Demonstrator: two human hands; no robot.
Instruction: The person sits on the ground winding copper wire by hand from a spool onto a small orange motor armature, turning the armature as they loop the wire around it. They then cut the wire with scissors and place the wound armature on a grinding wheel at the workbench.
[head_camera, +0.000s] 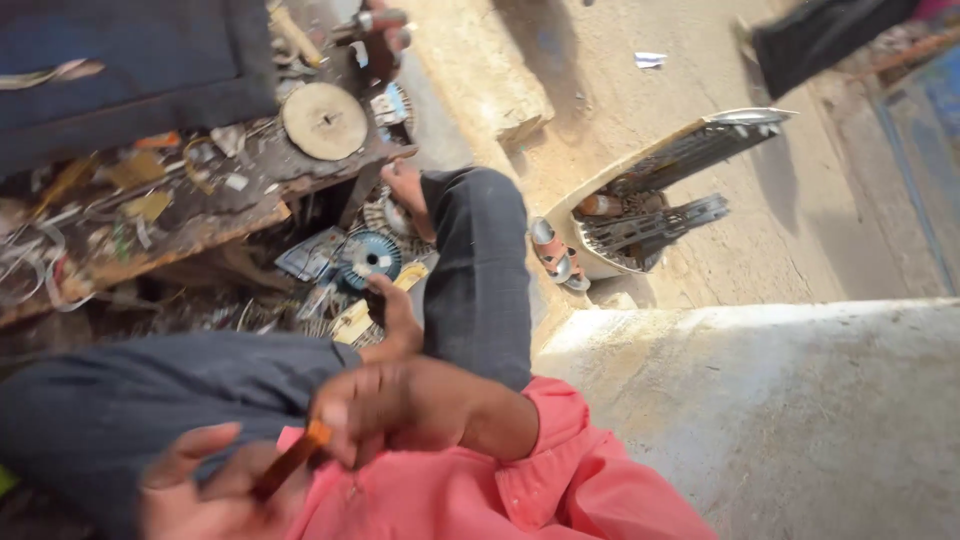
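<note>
My right hand (400, 405) comes out of a pink sleeve low in the frame, its fingers pinched on the upper, orange-tipped end of a thin brown stick (290, 462). My left hand (195, 490) lies at the bottom left, blurred, fingers apart, with the stick's lower end resting against its palm. Both hands hover over my crossed legs in dark trousers (480, 270). A bare foot (405, 190) shows beyond the knee.
A cluttered wooden bench (200, 215) at the left carries scraps, wires and a round disc (325, 120). Below it lies a blue round wound part (368, 258). A white curved casing with metal pieces (650, 200) sits on sandy ground. A concrete slab (780, 400) fills the right.
</note>
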